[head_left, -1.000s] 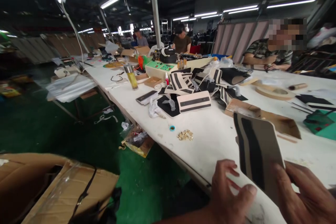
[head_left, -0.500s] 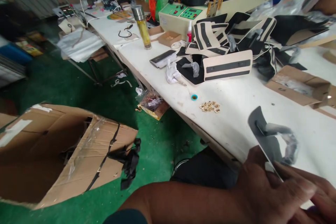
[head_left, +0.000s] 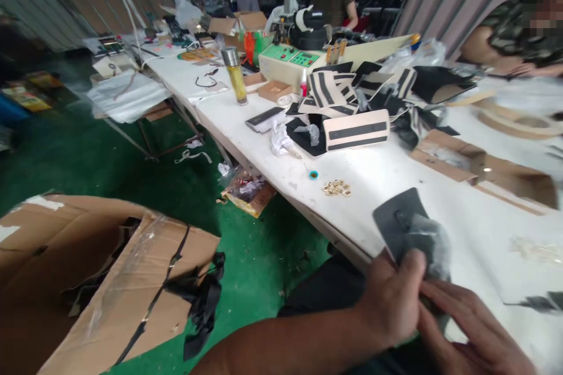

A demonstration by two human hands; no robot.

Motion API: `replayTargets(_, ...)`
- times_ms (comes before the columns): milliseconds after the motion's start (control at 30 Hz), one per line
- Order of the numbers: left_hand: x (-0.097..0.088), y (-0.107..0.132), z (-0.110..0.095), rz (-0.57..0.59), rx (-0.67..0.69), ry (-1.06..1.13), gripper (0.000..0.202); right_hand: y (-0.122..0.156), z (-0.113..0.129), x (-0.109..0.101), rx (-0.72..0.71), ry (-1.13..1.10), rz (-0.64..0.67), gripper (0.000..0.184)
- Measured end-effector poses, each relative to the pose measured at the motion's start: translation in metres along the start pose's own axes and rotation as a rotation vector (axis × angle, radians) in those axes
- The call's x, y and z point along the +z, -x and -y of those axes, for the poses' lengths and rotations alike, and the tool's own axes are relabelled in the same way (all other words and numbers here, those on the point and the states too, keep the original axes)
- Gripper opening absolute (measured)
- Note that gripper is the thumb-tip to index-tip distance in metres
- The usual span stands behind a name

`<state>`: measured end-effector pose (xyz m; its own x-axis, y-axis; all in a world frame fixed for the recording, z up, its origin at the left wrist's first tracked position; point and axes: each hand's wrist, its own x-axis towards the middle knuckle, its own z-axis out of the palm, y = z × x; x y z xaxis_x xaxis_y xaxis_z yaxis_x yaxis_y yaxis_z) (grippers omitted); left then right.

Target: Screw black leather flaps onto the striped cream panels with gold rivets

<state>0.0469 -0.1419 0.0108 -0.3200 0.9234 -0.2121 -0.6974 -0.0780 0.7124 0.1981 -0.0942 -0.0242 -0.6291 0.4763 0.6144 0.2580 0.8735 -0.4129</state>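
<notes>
My left hand (head_left: 396, 299) is closed on a flat black panel (head_left: 393, 217) with rounded corners, its thumb pressed on the dark face. A strap-like loop wrapped in clear plastic (head_left: 433, 240) is attached to that face. Against the panel's lower end lies my right hand (head_left: 475, 328), its fingers bent around the edge and partly hidden. Beyond the hands, a small pile of gold-coloured metal rings (head_left: 336, 188) lies on the white table (head_left: 308, 205), beside a small blue-rimmed cup (head_left: 313, 174).
Beige-backed panels with black strips (head_left: 357, 129) are heaped farther back, near a cream machine (head_left: 292, 61). Small cardboard boxes (head_left: 514, 179) stand to the right. On the green floor at left is a large open carton (head_left: 145, 281). Other people (head_left: 336, 0) sit across the table.
The view has tilted up and swung right, bringing other people into sight. Both hands have turned the panel, so its dark face shows more, and my left thumb now lies on it.
</notes>
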Motion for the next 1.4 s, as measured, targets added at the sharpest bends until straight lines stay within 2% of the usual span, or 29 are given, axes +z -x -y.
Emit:
replayTargets(100,-0.009,-0.008,-0.007,-0.205,-0.019,-0.153,0.060,-0.013,0.020,-0.001,0.074,0.032,-0.015,0.017)
replayTargets(133,-0.012,-0.013,-0.008,-0.208,0.007,-0.173,0.056,-0.015,0.023,-0.003,0.118,0.031,-0.032,0.017)
replayTargets(200,-0.019,-0.021,-0.010,-0.160,0.025,-0.138,0.052,-0.019,0.023,-0.010,0.213,0.020,-0.100,0.015)
replayTargets(267,-0.025,-0.027,-0.012,-0.081,-0.022,-0.104,0.050,-0.024,0.019,-0.017,0.330,-0.006,-0.199,0.014)
replayTargets(367,-0.033,-0.028,-0.015,0.018,-0.108,-0.193,0.043,-0.038,0.007,-0.023,0.526,-0.082,-0.293,0.025)
replayTargets(500,-0.040,-0.023,-0.022,0.063,-0.158,-0.339,0.032,-0.068,-0.011,-0.018,0.734,-0.276,-0.152,0.042)
replayTargets(633,-0.048,-0.016,-0.025,0.004,-0.222,-0.312,0.030,-0.111,-0.028,0.002,0.831,-0.471,0.046,0.055)
replayTargets(733,-0.057,-0.010,-0.023,-0.055,-0.257,-0.247,0.037,-0.143,-0.046,0.029,0.797,-0.555,0.176,0.054)
replayTargets(800,-0.063,-0.006,-0.022,-0.085,-0.251,-0.205,0.046,-0.160,-0.059,0.051,0.735,-0.531,0.287,0.044)
replayTargets(900,-0.072,-0.002,-0.024,-0.130,-0.215,-0.172,0.052,-0.177,-0.075,0.085,0.579,-0.266,0.489,0.027)
replayTargets(967,-0.077,-0.001,-0.026,-0.153,-0.205,-0.165,0.053,-0.184,-0.079,0.103,0.477,-0.089,0.577,0.026)
replayTargets(1033,-0.081,-0.001,-0.030,-0.168,-0.201,-0.171,0.053,-0.190,-0.080,0.115,0.422,-0.011,0.628,0.028)
replayTargets(1200,-0.089,-0.004,-0.036,-0.186,-0.204,-0.190,0.052,-0.196,-0.074,0.124,0.357,0.103,0.695,0.027)
replayTargets(1400,-0.089,-0.008,-0.041,-0.113,-0.188,-0.159,0.043,-0.193,-0.079,0.107,0.359,0.161,0.727,0.020)
